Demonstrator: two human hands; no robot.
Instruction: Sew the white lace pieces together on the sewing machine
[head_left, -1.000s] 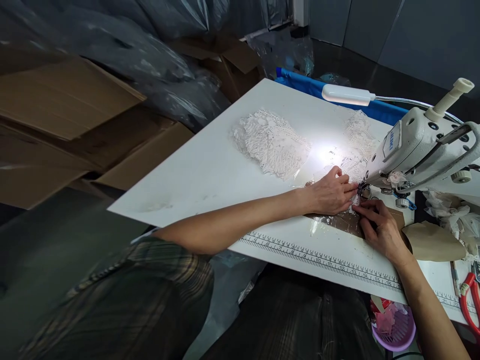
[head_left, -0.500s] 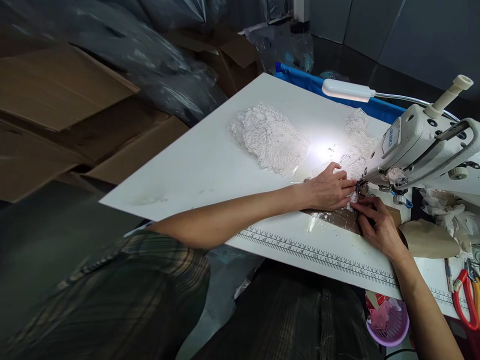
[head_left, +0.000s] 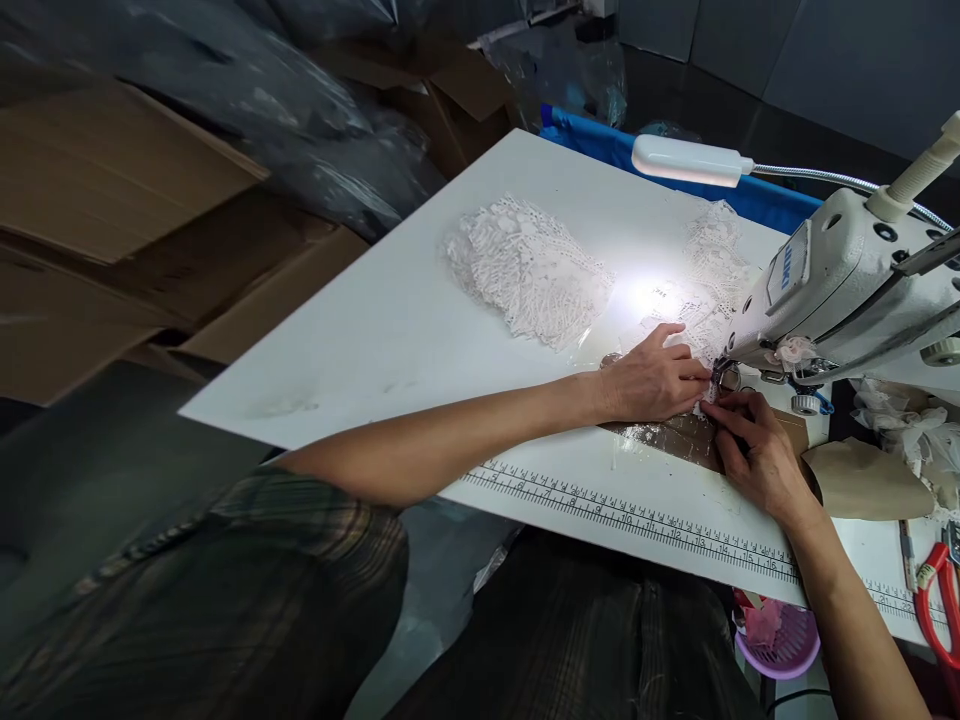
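White lace [head_left: 709,290] runs down across the sewing machine's table to the needle area, where part of it is hidden by my fingers. My left hand [head_left: 651,378] lies palm down on the lace just left of the presser foot [head_left: 721,374], fingers stretched toward it and thumb apart. From the near right, my right hand [head_left: 757,450] closes its fingertips on the lace edge close to the foot. The white sewing machine head [head_left: 817,265] stands over both hands. Under them is a brown, shiny plate [head_left: 682,440].
A lace pile [head_left: 532,270] lies left of the lit patch under a white lamp [head_left: 690,160]. A printed ruler [head_left: 637,520] follows the front edge. Red-handled cutters [head_left: 934,600] lie at right, with a purple basket [head_left: 787,645] below. Cardboard boxes [head_left: 112,170] stand at left.
The view has shifted slightly, so the machine head appears a little farther right and the lace pile a little farther left. Both hands keep nearly the same place beside the presser foot.
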